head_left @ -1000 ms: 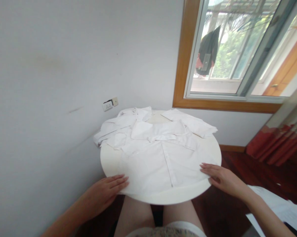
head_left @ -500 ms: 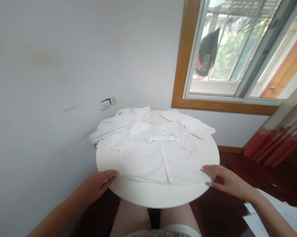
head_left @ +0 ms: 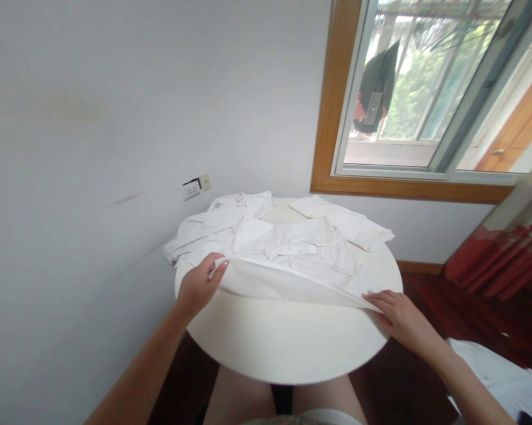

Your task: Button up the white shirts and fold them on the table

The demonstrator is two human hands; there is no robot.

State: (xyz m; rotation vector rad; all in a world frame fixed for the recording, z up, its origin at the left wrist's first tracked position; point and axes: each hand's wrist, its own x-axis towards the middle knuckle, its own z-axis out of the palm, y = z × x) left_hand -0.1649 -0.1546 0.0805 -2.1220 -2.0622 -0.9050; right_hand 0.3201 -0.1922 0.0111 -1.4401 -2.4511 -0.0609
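A white collared shirt lies spread on a round white table, its collar part toward the far side. My left hand is closed on the left end of the shirt's near edge, lifted off the tabletop and folded partly over the body. At the right end of that same edge, my right hand pinches the cloth lower down, close to the table's rim. Between both hands the edge is stretched in a slanting line. The right thumb is mostly hidden.
More white cloth is bunched at the table's far left, against the wall. Another white piece lies at the far right. A wall socket, a window and a red curtain are beyond. White items lie at lower right.
My left hand has raised the shirt's near edge and carried it away from me, over the shirt. The right hand has closed on its corner and shifted slightly right.
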